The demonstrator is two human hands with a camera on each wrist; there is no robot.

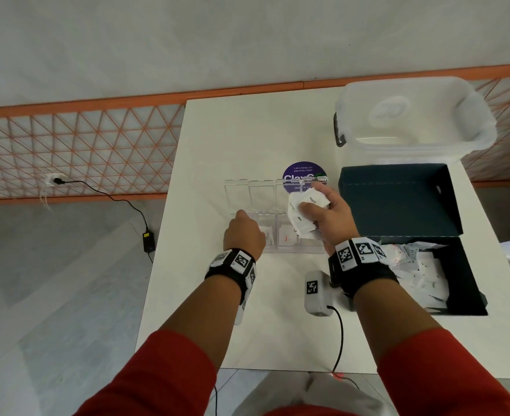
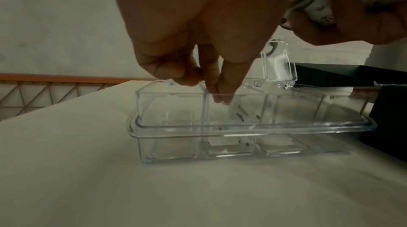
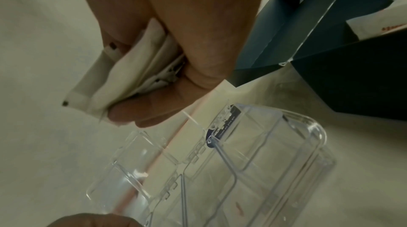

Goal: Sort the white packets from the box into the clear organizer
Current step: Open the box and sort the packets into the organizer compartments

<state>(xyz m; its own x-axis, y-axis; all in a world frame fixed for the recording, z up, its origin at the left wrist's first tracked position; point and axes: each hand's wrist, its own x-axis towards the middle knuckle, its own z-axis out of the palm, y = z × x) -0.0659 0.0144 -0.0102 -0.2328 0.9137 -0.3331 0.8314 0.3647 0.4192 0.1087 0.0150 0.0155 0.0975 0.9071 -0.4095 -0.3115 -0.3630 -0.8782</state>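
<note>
My table (image 1: pixel 205 310) carries, on its right side, the dark box (image 1: pixel 470 283) with its loose heap of packets (image 1: pixel 422 274), and left of that the organizer (image 2: pixel 249 126), lids (image 1: pixel 259 192) up. My right hand (image 1: pixel 332 219) hovers over the organizer's right end, fingers and thumb curled round a fanned stack (image 3: pixel 123 81) of packets; the top one reads "Sugar". My left hand (image 1: pixel 243 232) reaches down into the second cell from the left, fingertips (image 2: pixel 216 97) together at the top edge of one tilted packet (image 2: pixel 241 115); whether they pinch it or only press it, I cannot tell. Two cells already hold packets flat on the floor. Hazards, by consequence: the organizer is light and nothing steadies it, so a downward push against a divider may tip or slide it. The stack is held loosely at one edge, so a slackened grip may shed packets into the wrong cell or onto the table. The tilted packet may lodge on edge against the wall instead of lying flat. The upright lids may fall shut if my wrist knocks them.
</note>
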